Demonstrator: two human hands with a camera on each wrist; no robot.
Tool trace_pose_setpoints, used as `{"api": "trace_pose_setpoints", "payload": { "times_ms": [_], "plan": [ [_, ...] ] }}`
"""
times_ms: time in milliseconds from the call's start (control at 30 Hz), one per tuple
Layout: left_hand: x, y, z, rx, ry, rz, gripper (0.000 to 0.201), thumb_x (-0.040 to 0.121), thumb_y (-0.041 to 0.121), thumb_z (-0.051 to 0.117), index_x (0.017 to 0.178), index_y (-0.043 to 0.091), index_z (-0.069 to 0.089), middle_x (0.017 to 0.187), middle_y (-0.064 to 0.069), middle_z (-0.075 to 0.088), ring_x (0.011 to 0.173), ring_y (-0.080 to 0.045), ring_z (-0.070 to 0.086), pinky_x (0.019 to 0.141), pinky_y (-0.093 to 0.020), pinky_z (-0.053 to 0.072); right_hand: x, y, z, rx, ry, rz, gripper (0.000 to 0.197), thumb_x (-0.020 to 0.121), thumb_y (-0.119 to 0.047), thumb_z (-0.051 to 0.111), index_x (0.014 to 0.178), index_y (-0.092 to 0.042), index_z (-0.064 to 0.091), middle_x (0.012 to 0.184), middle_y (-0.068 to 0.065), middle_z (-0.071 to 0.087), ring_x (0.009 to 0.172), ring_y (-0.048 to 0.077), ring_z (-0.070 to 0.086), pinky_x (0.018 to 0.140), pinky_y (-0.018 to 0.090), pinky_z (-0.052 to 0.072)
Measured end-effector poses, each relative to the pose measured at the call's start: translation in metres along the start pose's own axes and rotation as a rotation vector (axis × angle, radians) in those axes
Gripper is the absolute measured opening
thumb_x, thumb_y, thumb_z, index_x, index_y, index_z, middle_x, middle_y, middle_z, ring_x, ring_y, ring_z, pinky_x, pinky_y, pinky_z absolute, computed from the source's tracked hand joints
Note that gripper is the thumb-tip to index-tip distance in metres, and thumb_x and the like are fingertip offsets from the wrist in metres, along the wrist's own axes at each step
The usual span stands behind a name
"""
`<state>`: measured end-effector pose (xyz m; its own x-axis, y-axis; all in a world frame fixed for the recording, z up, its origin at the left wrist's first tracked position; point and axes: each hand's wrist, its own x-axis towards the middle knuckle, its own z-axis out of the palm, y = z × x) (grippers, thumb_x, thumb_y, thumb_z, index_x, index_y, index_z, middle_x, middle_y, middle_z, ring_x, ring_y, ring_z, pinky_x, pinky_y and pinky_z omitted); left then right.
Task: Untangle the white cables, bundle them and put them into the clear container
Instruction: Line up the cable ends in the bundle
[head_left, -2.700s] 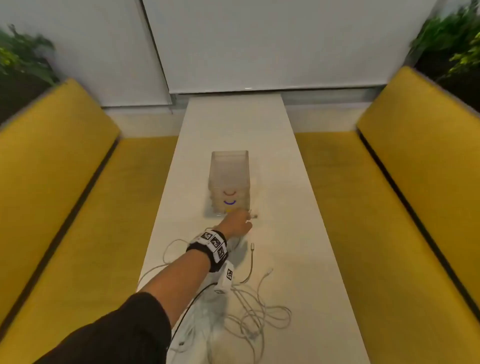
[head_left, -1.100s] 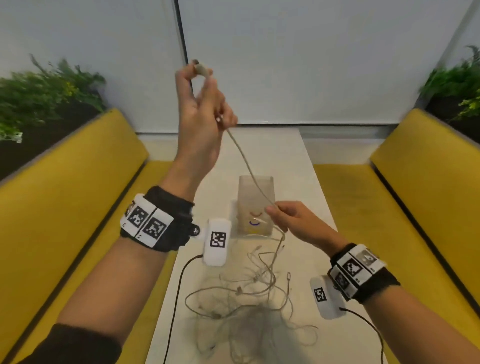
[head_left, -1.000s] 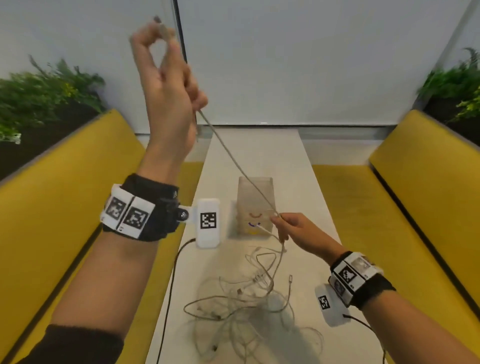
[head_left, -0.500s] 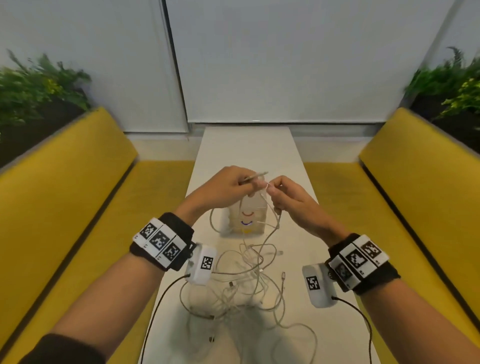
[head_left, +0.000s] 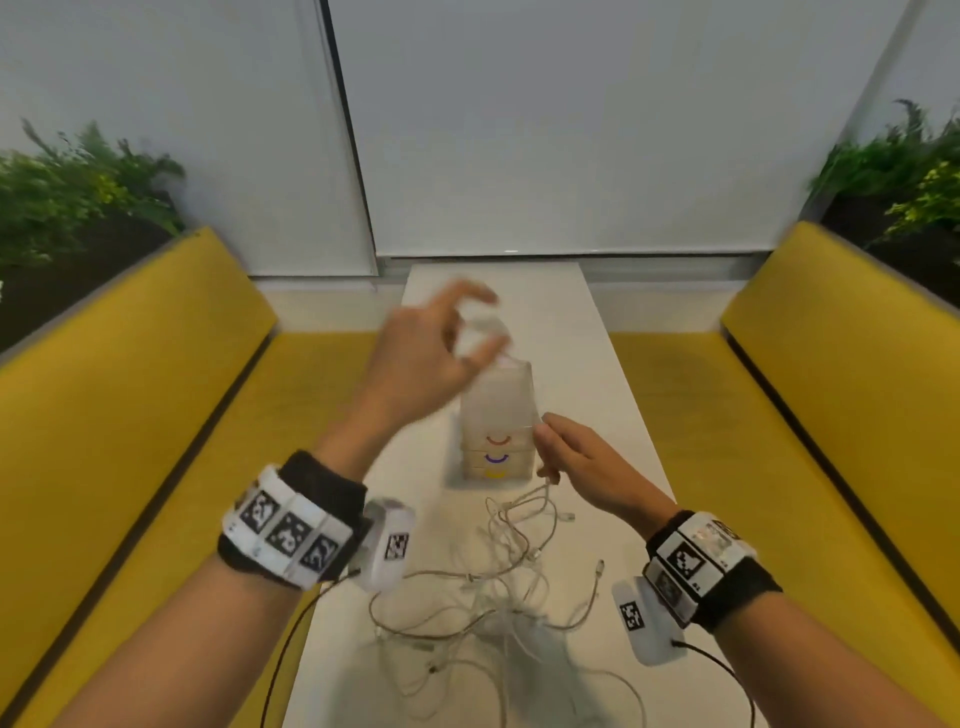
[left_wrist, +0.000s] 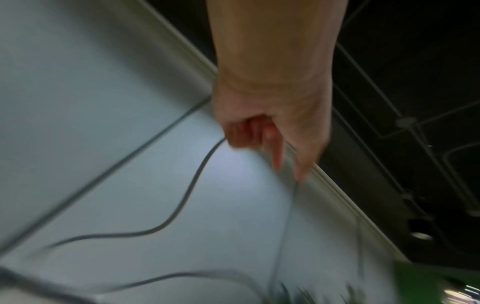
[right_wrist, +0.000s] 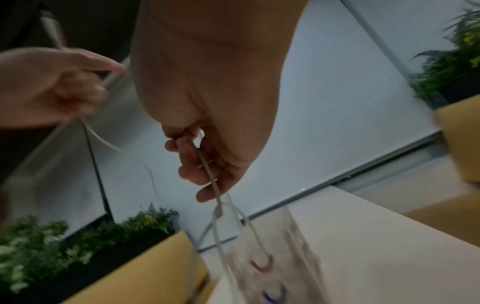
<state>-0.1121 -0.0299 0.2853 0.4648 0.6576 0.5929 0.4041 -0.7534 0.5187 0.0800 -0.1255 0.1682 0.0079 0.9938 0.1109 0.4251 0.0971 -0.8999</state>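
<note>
cables (head_left: 498, 597) lie in a loose white tangle on the near end of the table (head_left: 608, 395), between my two wrists as i see it from the head view; one strand rises out of the heap to my right hand (head_left: 576, 462), which hangs low just right of the container (head_left: 496, 415); on the right wrist view that hand's fingers (right_wrist: 197, 174) are curled round the strand and pinch it, the cable running down past the fingertips toward the tangle; my left hand (head_left: 431, 353) is raised above and left of the container, badly blurred on the head view; the left wrist view shows its inner fingers (left_wrist: 241, 133) curled into the palm with a cable coming out from under them, while two outer fingers point straighter; so i read it as gripping a cable, though i cannot tell which strand; the right wrist view also shows a slack curve of cable hanging from the left hand toward the right one; the container stands upright on the middle of the table, beyond the tangle, clear-walled with red, purple and yellow arcs on its near face; i cannot tell whether any cable is inside; yellow benches (head_left: 130, 395) run along both sides; plants (head_left: 67, 187) sit behind them.
</note>
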Motion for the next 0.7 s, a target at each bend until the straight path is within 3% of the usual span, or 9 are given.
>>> {"api": "trace_pose_setpoints", "payload": {
  "times_ms": [67, 133, 200, 267, 367, 467, 567, 633, 700],
  "plan": [
    [-0.019, -0.001, 0.026, -0.015, -0.344, 0.053, 0.033, 0.091, 0.034, 0.068, 0.123, 0.032, 0.064, 0.051, 0.012, 0.045, 0.046, -0.009, 0.044, 0.055, -0.021, 0.039, 0.007, -0.017, 0.000, -0.019, -0.023, -0.069, 0.031, 0.106, -0.027, 0.039, 0.078, -0.021, 0.050, 0.068, -0.015, 0.051, 0.065, 0.007, 0.048, 0.064, 0.030, 0.047],
    [-0.027, -0.009, 0.042, -0.047, -0.455, 0.010, 0.017, 0.094, 0.041, 0.063, 0.097, 0.027, 0.073, 0.058, 0.013, 0.056, 0.051, -0.007, 0.050, 0.056, -0.024, 0.037, 0.010, -0.031, -0.004, -0.036, -0.037, -0.108, 0.031, 0.106, -0.025, 0.038, 0.079, -0.025, 0.054, 0.069, -0.019, 0.055, 0.066, 0.007, 0.048, 0.063, 0.027, 0.043],
    [-0.028, -0.022, 0.047, -0.028, -0.413, -0.045, 0.050, 0.089, 0.062, 0.059, 0.062, 0.020, 0.057, 0.050, 0.008, 0.049, 0.047, -0.009, 0.041, 0.051, -0.029, 0.033, 0.010, -0.038, -0.008, -0.029, -0.040, -0.132, 0.031, 0.106, -0.023, 0.039, 0.080, -0.025, 0.056, 0.068, -0.018, 0.055, 0.066, 0.010, 0.046, 0.063, 0.029, 0.041],
    [-0.024, -0.025, 0.046, 0.022, -0.348, -0.054, 0.063, 0.081, 0.069, 0.063, 0.051, 0.019, 0.039, 0.044, 0.007, 0.036, 0.045, -0.011, 0.033, 0.049, -0.030, 0.029, 0.007, -0.035, -0.011, 0.003, -0.049, -0.138, 0.028, 0.105, -0.025, 0.041, 0.084, -0.020, 0.059, 0.068, -0.015, 0.052, 0.065, 0.012, 0.044, 0.062, 0.030, 0.039],
    [-0.012, -0.022, 0.032, -0.110, -0.170, -0.072, 0.062, 0.082, 0.048, 0.076, 0.052, 0.020, 0.029, 0.048, 0.008, 0.027, 0.048, -0.009, 0.026, 0.050, -0.029, 0.026, 0.001, -0.026, -0.010, 0.042, -0.098, -0.123, 0.033, 0.100, -0.034, 0.051, 0.088, -0.004, 0.058, 0.073, -0.002, 0.048, 0.065, 0.012, 0.042, 0.061, 0.030, 0.037],
    [0.010, -0.018, 0.001, -0.298, 0.128, -0.132, 0.055, 0.085, 0.034, 0.072, 0.054, 0.008, 0.035, 0.053, -0.004, 0.031, 0.052, -0.014, 0.028, 0.053, -0.030, 0.026, -0.009, -0.012, -0.011, 0.028, -0.120, -0.031, 0.033, 0.103, -0.030, 0.048, 0.075, -0.033, 0.065, 0.067, -0.007, 0.047, 0.062, 0.009, 0.041, 0.061, 0.025, 0.036],
    [0.029, -0.014, -0.040, -0.447, 0.331, -0.157, 0.050, 0.088, 0.020, 0.067, 0.056, 0.006, 0.031, 0.055, -0.006, 0.026, 0.053, -0.015, 0.025, 0.057, -0.028, 0.030, -0.020, 0.006, -0.013, 0.013, -0.118, 0.090, 0.041, 0.102, -0.042, 0.043, 0.065, -0.025, 0.047, 0.064, 0.005, 0.037, 0.062, 0.019, 0.034, 0.062, 0.035, 0.033],
    [0.036, -0.014, -0.060, -0.520, 0.309, -0.166, 0.046, 0.088, 0.022, 0.065, 0.057, 0.015, 0.033, 0.055, -0.003, 0.026, 0.051, -0.013, 0.026, 0.057, -0.026, 0.035, -0.026, 0.021, -0.014, 0.020, -0.150, 0.150, 0.043, 0.100, -0.046, 0.042, 0.068, -0.017, 0.042, 0.064, 0.004, 0.036, 0.062, 0.018, 0.035, 0.062, 0.033, 0.035],
    [0.036, -0.016, -0.066, -0.453, 0.122, -0.159, 0.045, 0.092, 0.022, 0.066, 0.057, 0.011, 0.039, 0.053, 0.001, 0.031, 0.048, -0.009, 0.030, 0.055, -0.020, 0.035, -0.029, 0.037, -0.015, 0.035, -0.227, 0.196, 0.041, 0.101, -0.042, 0.046, 0.068, -0.017, 0.046, 0.064, 0.000, 0.040, 0.062, 0.017, 0.038, 0.060, 0.027, 0.038]
  ]
}}
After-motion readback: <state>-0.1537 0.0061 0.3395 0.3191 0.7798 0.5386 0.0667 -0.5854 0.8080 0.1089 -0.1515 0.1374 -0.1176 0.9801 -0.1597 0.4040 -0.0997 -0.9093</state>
